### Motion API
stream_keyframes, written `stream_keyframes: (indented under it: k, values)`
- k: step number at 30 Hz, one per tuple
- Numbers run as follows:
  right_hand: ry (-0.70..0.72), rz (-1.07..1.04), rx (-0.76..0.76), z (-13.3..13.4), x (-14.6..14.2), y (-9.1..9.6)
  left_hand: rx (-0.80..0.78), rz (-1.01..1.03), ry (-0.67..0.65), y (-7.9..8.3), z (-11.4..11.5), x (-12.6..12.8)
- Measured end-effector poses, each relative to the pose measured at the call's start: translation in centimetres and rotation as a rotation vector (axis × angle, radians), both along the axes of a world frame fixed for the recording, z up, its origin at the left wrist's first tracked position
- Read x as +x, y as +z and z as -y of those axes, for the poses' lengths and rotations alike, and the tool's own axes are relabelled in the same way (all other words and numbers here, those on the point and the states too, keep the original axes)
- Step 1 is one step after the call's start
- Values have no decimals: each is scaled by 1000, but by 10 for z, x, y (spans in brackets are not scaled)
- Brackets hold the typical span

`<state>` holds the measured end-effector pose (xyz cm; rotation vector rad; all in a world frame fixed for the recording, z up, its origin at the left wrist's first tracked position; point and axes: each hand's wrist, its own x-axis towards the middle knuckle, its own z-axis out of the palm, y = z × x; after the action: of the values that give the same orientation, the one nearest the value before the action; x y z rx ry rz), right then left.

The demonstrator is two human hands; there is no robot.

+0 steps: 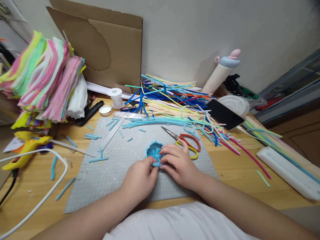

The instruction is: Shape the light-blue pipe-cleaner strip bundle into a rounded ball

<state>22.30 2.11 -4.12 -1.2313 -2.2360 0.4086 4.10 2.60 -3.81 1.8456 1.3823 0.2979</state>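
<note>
A small bowl-shaped piece made of blue pipe cleaners (153,150) sits between my hands over the grey cutting mat (107,180), its hollow facing up. My left hand (141,176) pinches the near rim between thumb and fingers. On the right side, my right hand (178,165) grips the same piece, fingers curled over its edge. Scissors with red and yellow handles (190,141) lie on the mat just beyond my right hand. Short cut pieces of blue pipe cleaner (98,160) are scattered over the mat's left part.
Long pipe cleaners (170,100) pile up at the back, beside a phone (225,114) and a bottle (221,71). A yellow glue gun (27,146) with a white cable lies left, below pipe cleaner bundles (47,80). A white power strip (287,173) is at the right.
</note>
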Motion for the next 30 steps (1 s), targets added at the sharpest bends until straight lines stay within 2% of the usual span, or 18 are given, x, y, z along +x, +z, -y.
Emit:
stream_keyframes:
  k: [23, 27, 30]
  values:
    - [5, -85, -87, -2, -4, 0, 0, 12, -10, -3, -2, 0]
    - [-15, -128, -103, -3, -3, -3, 23, 52, 21, -3, 0, -1]
    - [-9, -149, -111, -4, -1, -5, 78, 2, -28, -3, 1, -3]
